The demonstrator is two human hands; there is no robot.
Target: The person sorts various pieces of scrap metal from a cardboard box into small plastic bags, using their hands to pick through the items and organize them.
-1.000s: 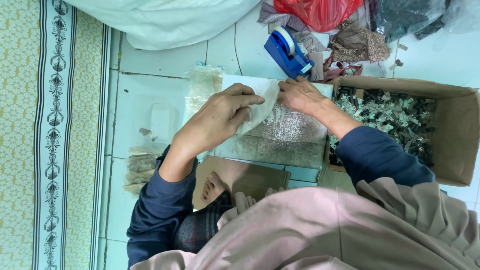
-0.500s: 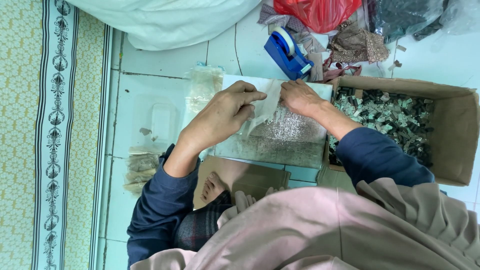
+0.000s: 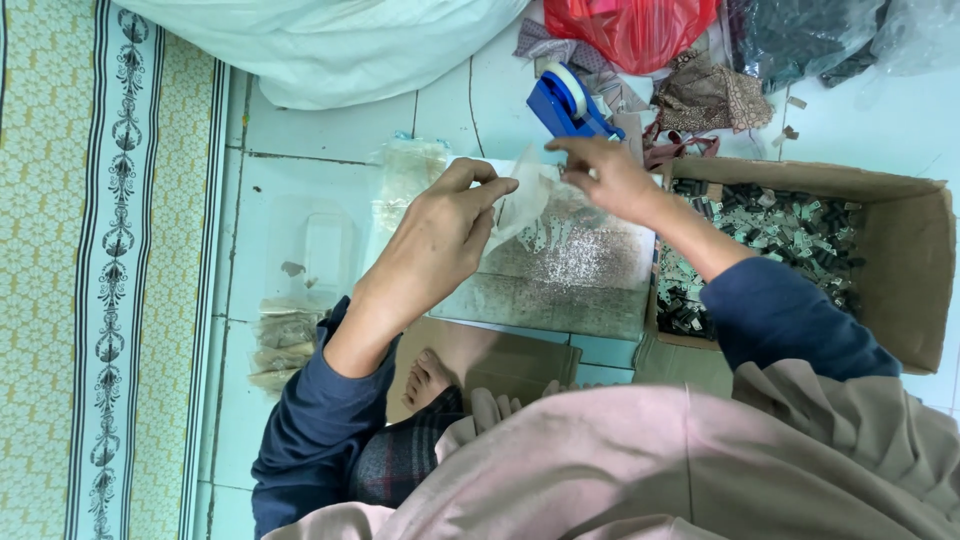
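My left hand [image 3: 438, 240] pinches the edge of a small clear plastic bag [image 3: 522, 196] over a flat tray [image 3: 560, 290] strewn with tiny silvery bits. My right hand [image 3: 610, 180] hovers just right of the bag, fingers curled, close to a blue tape dispenser [image 3: 566, 102]. Whether the right fingers touch the bag or hold a small piece is too blurred to tell. Both arms wear dark blue sleeves.
A cardboard box [image 3: 905, 290] full of several small dark and green parts stands at the right. A stack of clear bags [image 3: 408, 170] lies left of the tray, more packets [image 3: 283, 340] nearer me. A patterned mat [image 3: 100, 270] runs along the left; sacks and cloth scraps at the top.
My right hand has lifted off the bag and moved up and right toward the tape dispenser. My left hand keeps hold of the bag.
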